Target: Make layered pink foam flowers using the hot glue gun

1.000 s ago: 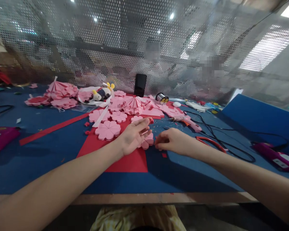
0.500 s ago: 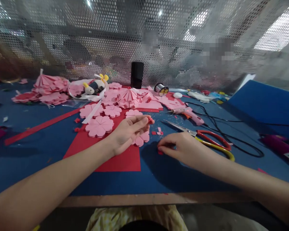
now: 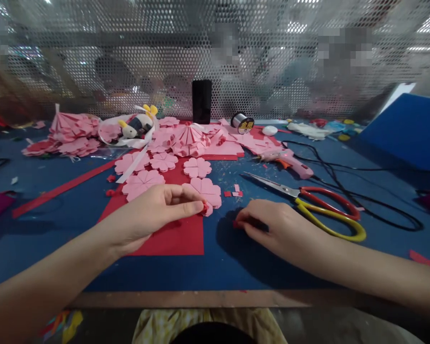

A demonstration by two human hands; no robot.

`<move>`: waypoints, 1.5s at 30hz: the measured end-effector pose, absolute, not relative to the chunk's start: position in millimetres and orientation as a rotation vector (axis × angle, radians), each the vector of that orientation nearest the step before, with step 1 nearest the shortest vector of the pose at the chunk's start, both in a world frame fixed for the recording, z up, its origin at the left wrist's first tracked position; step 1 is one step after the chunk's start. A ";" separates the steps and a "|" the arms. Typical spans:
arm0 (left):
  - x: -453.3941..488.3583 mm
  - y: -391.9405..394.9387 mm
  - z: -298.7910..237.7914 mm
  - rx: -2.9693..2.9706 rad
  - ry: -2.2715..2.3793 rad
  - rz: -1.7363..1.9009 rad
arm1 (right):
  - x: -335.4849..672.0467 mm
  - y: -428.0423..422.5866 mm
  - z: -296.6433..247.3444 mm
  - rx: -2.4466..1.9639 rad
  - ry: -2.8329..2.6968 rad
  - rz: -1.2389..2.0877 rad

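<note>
My left hand (image 3: pixel 172 210) pinches a small red paper piece (image 3: pixel 204 206) between thumb and fingertips, above the edge of the red paper sheet (image 3: pixel 182 241). Right behind it lies a pink paper flower (image 3: pixel 205 190), partly covered by the fingers. My right hand (image 3: pixel 267 222) is low over the blue table, its thumb and forefinger closed on a small red paper scrap (image 3: pixel 237 224), mostly hidden by the fingertips. A few tiny red and pink paper bits (image 3: pixel 235 192) lie just beyond that hand. Scissors (image 3: pixel 301 196) with red and yellow handles rest beside its wrist.
A pink glue gun (image 3: pixel 288 161) and black cord (image 3: pixel 329 167) lie to the right. Folded pink paper pieces (image 3: pixel 188 139) pile up at the back, near a spool (image 3: pixel 242 123) and a black upright object (image 3: pixel 201 101). A blue panel (image 3: pixel 408 134) stands at right.
My left hand has moved left and lower with the red piece, uncovering the pink flowers behind. My right hand stays near the same spot, pinching the scrap. The view has shifted slightly.
</note>
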State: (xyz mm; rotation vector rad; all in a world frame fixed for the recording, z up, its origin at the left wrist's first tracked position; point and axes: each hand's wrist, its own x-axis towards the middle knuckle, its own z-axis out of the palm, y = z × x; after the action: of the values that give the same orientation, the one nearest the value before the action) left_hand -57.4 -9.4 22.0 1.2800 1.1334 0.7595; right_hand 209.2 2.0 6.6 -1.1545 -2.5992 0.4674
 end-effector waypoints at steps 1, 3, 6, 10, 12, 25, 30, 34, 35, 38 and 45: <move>-55.8 -9.5 19.7 1.293 1.136 0.764 | 211.1 0.8 5.3 -1.129 -2.595 0.449; -52.7 -9.9 16.3 1.344 1.151 0.766 | 214.4 -1.0 2.9 -1.071 -2.582 0.399; -46.9 -11.9 15.2 1.496 1.213 0.793 | 218.2 -1.5 -1.3 -0.989 -2.563 0.333; -34.4 -16.5 19.1 1.726 1.370 0.734 | 221.4 -0.3 -7.0 -0.885 -2.556 0.311; -27.2 -17.6 21.0 1.806 1.384 0.711 | 222.2 -0.1 -8.4 -0.850 -2.563 0.299; -5.8 -11.0 5.0 2.254 1.150 0.885 | 222.0 -3.1 -9.0 -0.751 -2.595 0.205; -5.6 -9.2 -3.3 2.361 1.031 0.945 | 223.8 -3.2 -9.0 -0.750 -2.591 0.197; -5.4 -7.5 -9.3 2.406 0.968 0.948 | 225.3 -2.8 -10.0 -0.769 -2.587 0.195; -5.2 -7.1 -10.3 2.412 0.966 0.941 | 225.6 -2.8 -10.2 -0.775 -2.581 0.200; -4.0 -6.7 -10.8 2.425 0.991 0.923 | 225.9 -3.0 -10.7 -0.774 -2.566 0.206; -1.4 -8.5 -8.6 2.472 0.998 0.878 | 226.8 -3.1 -11.8 -0.791 -2.547 0.241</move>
State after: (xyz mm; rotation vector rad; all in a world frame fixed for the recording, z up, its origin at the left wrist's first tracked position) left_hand -1.4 -8.5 -8.6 2.4715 0.9985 0.8779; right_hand 226.8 -3.1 -11.8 -0.7910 -2.5474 0.2407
